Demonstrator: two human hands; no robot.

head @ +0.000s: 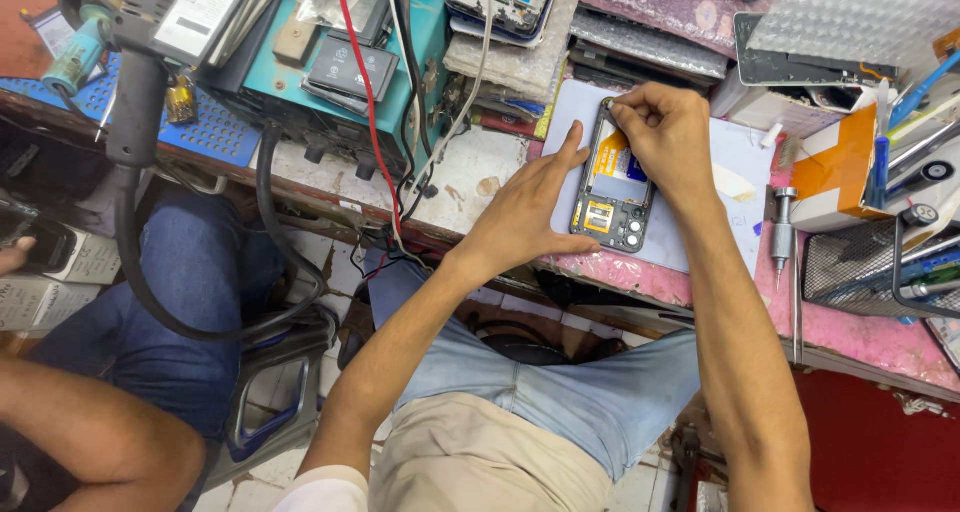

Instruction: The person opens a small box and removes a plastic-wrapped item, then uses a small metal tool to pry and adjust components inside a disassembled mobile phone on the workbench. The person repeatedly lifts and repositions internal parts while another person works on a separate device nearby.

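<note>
Opened phone (612,187), its back cover off and its innards showing, lies on a pale lilac mat (735,187) near the front edge of the table (480,172). Inside its dark frame are a yellow and blue patch in the upper half, a greyish plate in the middle and a small board with round camera lenses at the end nearest the person.

Left hand (525,212) lies flat and spread on the mat, its fingers (572,144) stretched out straight along the left side of the phone and pressing against its frame; it grips nothing. Right hand (665,142) rests over the far right part of the phone, its fingers (625,107) curled and pinched together at the phone's far corner. Whether they hold a small part or only the frame's edge cannot be told.

Just right of the mat a small screwdriver (782,230) with a silver cap lies on the table's pink surface, beside a black mesh basket (860,272) of tools at the right edge. Behind the mat stand stacked phone parts and bubble wrap (660,2). Toward the far left corner sits a teal box (300,82) with red and black cables, and a hot-air tool (135,82) with a thick black hose hangs over the left edge. Another person's arm (90,432) shows below the table, lower left.
</note>
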